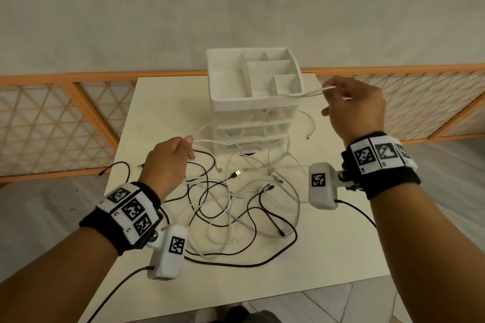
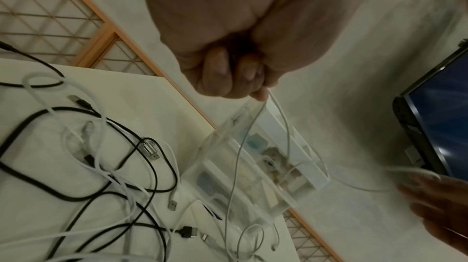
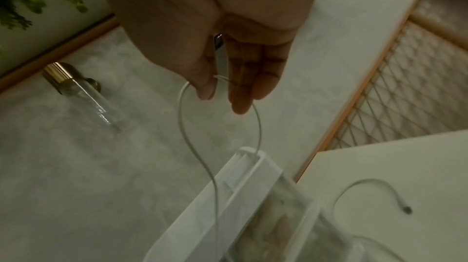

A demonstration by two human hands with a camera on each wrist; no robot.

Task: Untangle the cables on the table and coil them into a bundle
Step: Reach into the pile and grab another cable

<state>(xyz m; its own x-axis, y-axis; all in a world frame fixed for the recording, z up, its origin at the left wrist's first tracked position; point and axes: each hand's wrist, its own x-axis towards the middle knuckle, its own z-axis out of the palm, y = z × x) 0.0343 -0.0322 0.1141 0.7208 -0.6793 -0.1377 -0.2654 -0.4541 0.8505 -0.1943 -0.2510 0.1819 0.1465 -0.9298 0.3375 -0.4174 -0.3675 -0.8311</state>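
Note:
A tangle of black and white cables (image 1: 236, 204) lies in the middle of the white table (image 1: 328, 257); it also shows in the left wrist view (image 2: 101, 156). One thin white cable (image 1: 304, 94) is lifted out of it and stretched between both hands. My left hand (image 1: 187, 144) pinches it in curled fingers (image 2: 253, 86) above the tangle's far left. My right hand (image 1: 331, 92) is raised to the right of the organizer's top. Thumb and fingers of that hand (image 3: 220, 90) pinch a loop of the cable (image 3: 182, 126), which runs down across the organizer.
A white drawer organizer (image 1: 217, 102) with an open compartment tray on top stands at the table's back. A loose white cable end (image 1: 308, 136) lies to its right. An orange lattice fence (image 1: 52, 123) runs behind the table. A dark screen (image 2: 440, 126) stands further right.

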